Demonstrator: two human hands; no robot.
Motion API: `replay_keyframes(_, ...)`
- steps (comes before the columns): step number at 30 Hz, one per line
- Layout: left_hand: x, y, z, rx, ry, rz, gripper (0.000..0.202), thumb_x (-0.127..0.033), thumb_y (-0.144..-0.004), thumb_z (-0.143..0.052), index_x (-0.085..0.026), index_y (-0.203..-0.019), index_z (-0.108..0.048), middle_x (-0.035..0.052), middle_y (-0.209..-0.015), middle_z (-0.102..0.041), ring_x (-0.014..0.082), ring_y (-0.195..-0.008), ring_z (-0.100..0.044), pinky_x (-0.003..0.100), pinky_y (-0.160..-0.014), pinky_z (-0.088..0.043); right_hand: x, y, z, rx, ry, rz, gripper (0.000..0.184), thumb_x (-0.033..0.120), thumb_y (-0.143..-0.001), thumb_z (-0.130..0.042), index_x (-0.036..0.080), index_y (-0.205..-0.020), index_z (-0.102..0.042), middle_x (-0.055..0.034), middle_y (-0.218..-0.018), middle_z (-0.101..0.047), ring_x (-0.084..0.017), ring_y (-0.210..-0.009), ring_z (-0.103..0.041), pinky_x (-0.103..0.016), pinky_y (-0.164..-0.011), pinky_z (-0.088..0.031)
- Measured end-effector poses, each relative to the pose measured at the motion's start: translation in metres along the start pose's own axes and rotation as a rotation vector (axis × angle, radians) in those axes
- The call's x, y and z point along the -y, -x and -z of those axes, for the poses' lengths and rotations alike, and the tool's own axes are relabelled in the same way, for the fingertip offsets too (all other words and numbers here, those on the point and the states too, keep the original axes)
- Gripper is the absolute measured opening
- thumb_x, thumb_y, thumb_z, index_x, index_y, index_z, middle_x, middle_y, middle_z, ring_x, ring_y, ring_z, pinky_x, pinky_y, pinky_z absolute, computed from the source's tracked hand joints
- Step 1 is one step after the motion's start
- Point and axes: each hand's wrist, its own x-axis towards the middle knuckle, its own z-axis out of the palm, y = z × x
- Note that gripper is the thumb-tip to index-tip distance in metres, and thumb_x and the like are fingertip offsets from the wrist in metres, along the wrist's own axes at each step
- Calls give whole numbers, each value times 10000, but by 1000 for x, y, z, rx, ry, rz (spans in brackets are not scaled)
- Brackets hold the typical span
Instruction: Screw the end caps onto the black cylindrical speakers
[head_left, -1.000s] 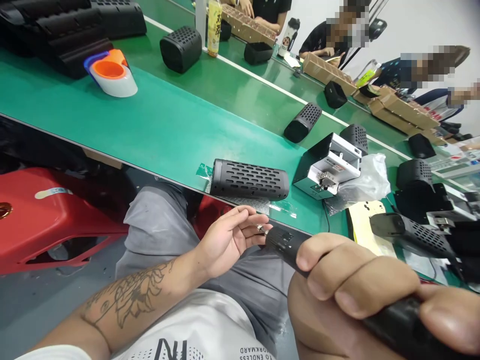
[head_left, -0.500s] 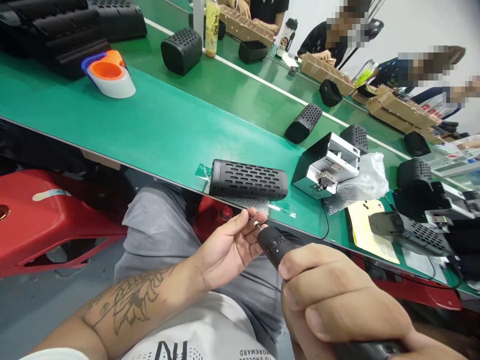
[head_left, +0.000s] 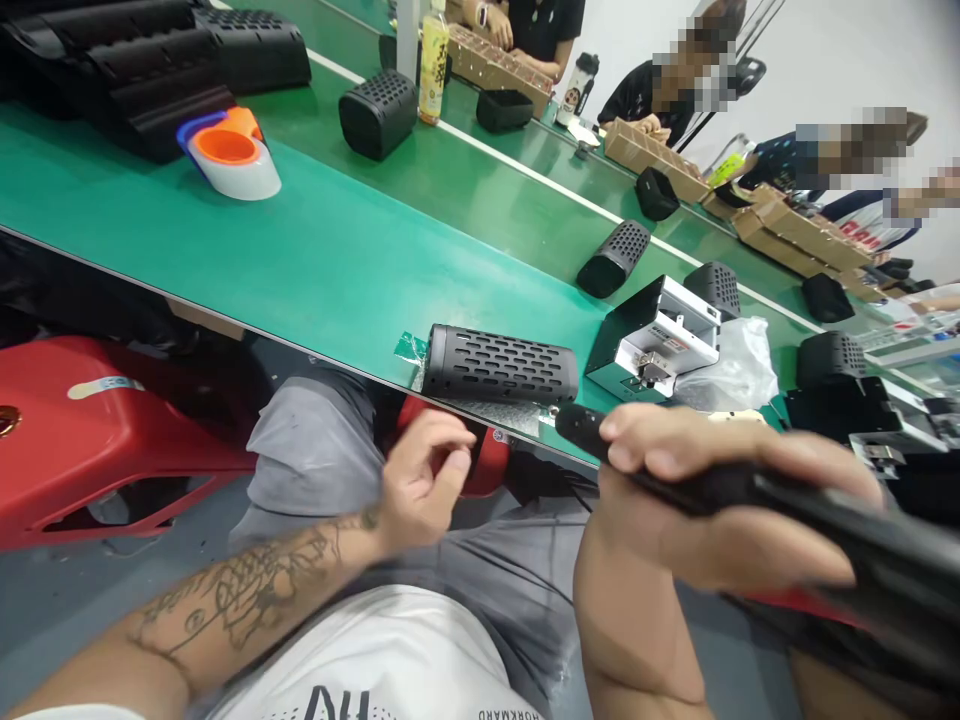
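A black slotted cylindrical housing point(head_left: 502, 362) lies on its side on bubble wrap point(head_left: 499, 414) at the front edge of the green table. My right hand point(head_left: 720, 490) is wrapped round a black electric screwdriver point(head_left: 581, 428), whose tip points left at the housing's near right end. Whether the tip touches the housing, I cannot tell. Below the table edge, in front of the housing, my left hand point(head_left: 427, 480) is closed with fingers curled and thumb folded in. Anything inside it is hidden or too small to make out.
Right of the housing stands a metal-fronted box device point(head_left: 652, 345) beside a clear plastic bag point(head_left: 731, 370). An orange and white cup-like holder point(head_left: 232, 160) sits at left. More slotted housings point(head_left: 613, 258) stand along the table. Co-workers sit across by cardboard boxes point(head_left: 656, 160).
My right hand has raised the screwdriver from my left fingers to the housing's right end. My left hand has drawn back left and its fingers have curled closed.
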Motion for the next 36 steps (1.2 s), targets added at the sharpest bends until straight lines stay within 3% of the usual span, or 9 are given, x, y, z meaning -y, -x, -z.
replay_keyframes(1, 11, -19, 17, -23, -195, -250, 514, -781, -1072, -888, -270, -1127, -876, 117, -1078, -851, 331, -1020, -857, 554, -991, -771, -17, -14, -5, -94, -53, 128, 358, 779, -1093, -896, 450, -1229, -861, 72, -722, -638, -182, -495, -603, -394, -544, -649)
replay_keyframes(2, 21, -41, 33, -29, -361, -432, 607, -866, -1025, -878, -283, -1195, -869, 142, -1180, -857, 386, -1146, -867, 637, -1099, -759, -33, -26, -11, -118, -70, 140, 373, 744, -1083, -931, 384, -1147, -856, 77, -697, -631, -166, -475, -593, -372, -529, -637)
replay_keyframes(3, 30, -65, 49, 26, -507, -520, 728, -904, -986, -895, -283, -1363, -855, 187, -1379, -853, 447, -1350, -845, 710, -1248, -709, -46, -35, -16, -123, -93, 154, 395, 723, -1073, -955, 345, -1094, -841, 83, -673, -621, -155, -449, -578, -348, -499, -609)
replay_keyframes(6, 45, -127, 80, 307, -733, -541, 1299, -945, -889, -996, -231, -1883, -561, 304, -1874, -616, 570, -1804, -574, 796, -1500, -498, -68, -49, -30, -61, -117, 76, 426, 703, -1042, -1000, 321, -1040, -814, 91, -640, -620, -158, -421, -582, -332, -464, -574)
replay_keyframes(9, 55, -154, 88, 524, -716, -461, 1527, -858, -871, -1086, -257, -2040, -310, 319, -2016, -446, 584, -1901, -456, 780, -1540, -455, -76, -48, -37, -19, -108, 23, 437, 715, -1025, -1016, 334, -1026, -801, 85, -641, -624, -170, -414, -574, -353, -443, -548)
replay_keyframes(15, 68, -149, 82, 553, -625, -358, 1447, -607, -866, -1141, -268, -2032, -353, 274, -1960, -547, 534, -1830, -588, 698, -1536, -508, -90, -50, -39, 54, -109, -24, 430, 711, -1037, -1009, 345, -1011, -785, 88, -639, -618, -178, -417, -551, -367, -422, -507)
replay_keyframes(21, 67, -148, 81, 536, -635, -357, 1339, -603, -844, -1145, -223, -1939, -474, 271, -1871, -637, 533, -1765, -653, 676, -1518, -537, -96, -57, -36, 117, -176, -57, 390, 612, -1045, -1035, 329, -1006, -769, 98, -637, -617, -162, -413, -518, -351, -420, -492)
replay_keyframes(28, 66, -145, 80, 535, -623, -420, 1259, -587, -885, -1117, -211, -1899, -473, 285, -1833, -654, 523, -1740, -675, 659, -1490, -567, -101, -64, -31, 175, -160, -147, 394, 597, -1057, -1012, 324, -1003, -733, 107, -631, -604, -155, -410, -500, -338, -430, -500)
replay_keyframes(36, 65, -137, 77, 508, -652, -453, 1274, -478, -829, -1129, -244, -1887, -460, 269, -1787, -695, 526, -1678, -731, 674, -1422, -636, -80, -53, -36, 394, -296, -134, 361, 444, -1054, -1023, 285, -965, -712, 109, -639, -656, -110, -406, -568, -270, -489, -614)
